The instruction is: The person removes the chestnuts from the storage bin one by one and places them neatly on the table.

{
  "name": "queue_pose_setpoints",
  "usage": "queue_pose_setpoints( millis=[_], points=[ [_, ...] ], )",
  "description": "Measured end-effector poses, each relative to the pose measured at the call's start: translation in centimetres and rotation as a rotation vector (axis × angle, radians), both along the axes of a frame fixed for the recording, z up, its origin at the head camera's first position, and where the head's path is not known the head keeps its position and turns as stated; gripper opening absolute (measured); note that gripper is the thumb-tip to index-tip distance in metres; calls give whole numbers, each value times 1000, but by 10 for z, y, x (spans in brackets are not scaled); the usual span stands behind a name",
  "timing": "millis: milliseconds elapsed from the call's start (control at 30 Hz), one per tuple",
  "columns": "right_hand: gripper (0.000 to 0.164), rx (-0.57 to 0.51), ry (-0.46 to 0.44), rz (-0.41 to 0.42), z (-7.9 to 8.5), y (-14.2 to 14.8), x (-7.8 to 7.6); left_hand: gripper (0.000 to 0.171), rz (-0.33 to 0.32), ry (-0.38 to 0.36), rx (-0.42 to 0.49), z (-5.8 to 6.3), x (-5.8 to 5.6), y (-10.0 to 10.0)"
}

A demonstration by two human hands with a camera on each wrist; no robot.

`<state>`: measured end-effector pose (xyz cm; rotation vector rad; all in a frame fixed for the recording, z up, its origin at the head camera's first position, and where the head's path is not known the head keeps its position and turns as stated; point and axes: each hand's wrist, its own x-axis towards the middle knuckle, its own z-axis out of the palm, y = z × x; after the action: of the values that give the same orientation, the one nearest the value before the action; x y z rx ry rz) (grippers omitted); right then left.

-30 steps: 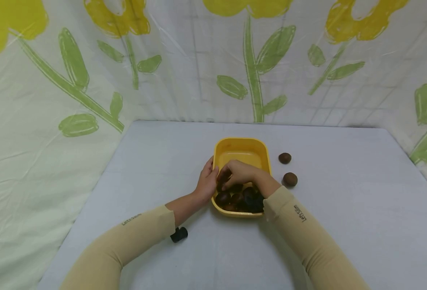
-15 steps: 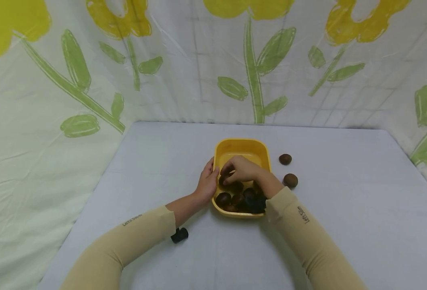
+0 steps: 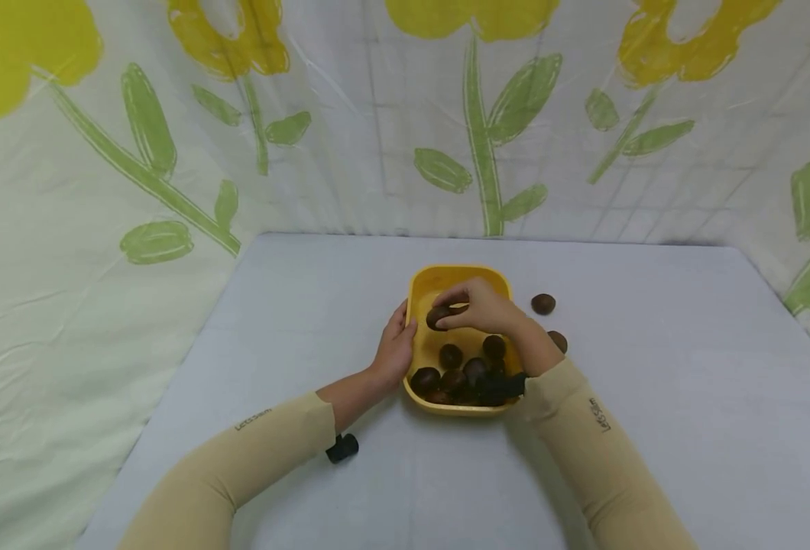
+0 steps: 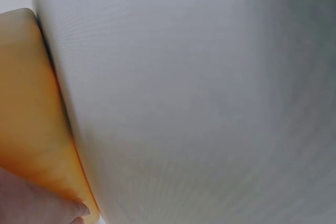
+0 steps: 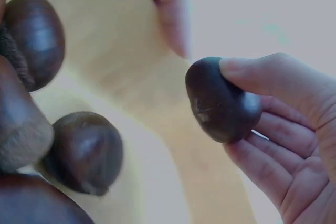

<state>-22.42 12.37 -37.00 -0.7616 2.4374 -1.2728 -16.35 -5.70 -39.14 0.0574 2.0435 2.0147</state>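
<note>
A yellow rectangular container (image 3: 460, 270) stands on the table. My left hand (image 3: 393, 353) grips its left wall, thumb at the rim and fingers outside. That wall (image 4: 26, 87) fills the left edge of the left wrist view. Over the container's middle, my right hand (image 3: 489, 312) pinches a brown chestnut (image 5: 220, 103) between thumb and fingers. Several other chestnuts (image 3: 426, 380) lie in the near part of the container, one of them (image 5: 84, 153) apart from the cluster. The wrist camera hides some of these.
Two chestnuts are on the table right of the container: the far one (image 3: 543, 304) in full view, the near one (image 3: 558, 341) partly behind my right wrist. Black wrist cameras (image 3: 343, 448) sit under both forearms. A flowered cloth (image 3: 350, 153) hangs behind the table.
My right hand has lifted the pinched chestnut and moved it away from the pile, toward the container's far side. The left hand keeps its place on the wall.
</note>
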Motion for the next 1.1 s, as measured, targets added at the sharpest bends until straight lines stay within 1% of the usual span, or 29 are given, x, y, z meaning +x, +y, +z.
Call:
queue_pose_setpoints(
  millis=[100, 233, 333, 400, 467, 533, 700, 800, 1000, 1100],
  points=[
    [29, -2, 9, -41, 5, 9, 2, 51, 12, -10, -5, -3, -2, 0],
    [29, 2, 33, -82, 11, 22, 8, 50, 34, -32, 27, -15, -8, 0],
    [31, -10, 18, -114, 15, 33, 16, 50, 51, -34, 26, -24, -11, 1],
    [32, -12, -2, -140, 16, 41, 22, 49, 62, -26, 11, -27, -12, 2],
    [33, -17, -29, -163, 18, 50, 29, 49, 70, -16, -1, -28, -12, 3],
    [34, -16, -39, -177, 20, 59, 35, 49, 72, -10, -1, -28, -11, 3],
    [34, -7, -24, -194, 23, 83, 51, 48, 63, 3, 14, -27, -10, 4],
    [35, 3, -19, -208, 24, 95, 60, 48, 68, -7, -1, -27, -10, 3],
    [37, 31, 25, -247, 20, 117, 77, 48, 79, -21, -22, -27, -11, 3],
    [37, 32, 20, -272, 15, 126, 83, 48, 76, -12, -20, -27, -11, 3]
  ],
)
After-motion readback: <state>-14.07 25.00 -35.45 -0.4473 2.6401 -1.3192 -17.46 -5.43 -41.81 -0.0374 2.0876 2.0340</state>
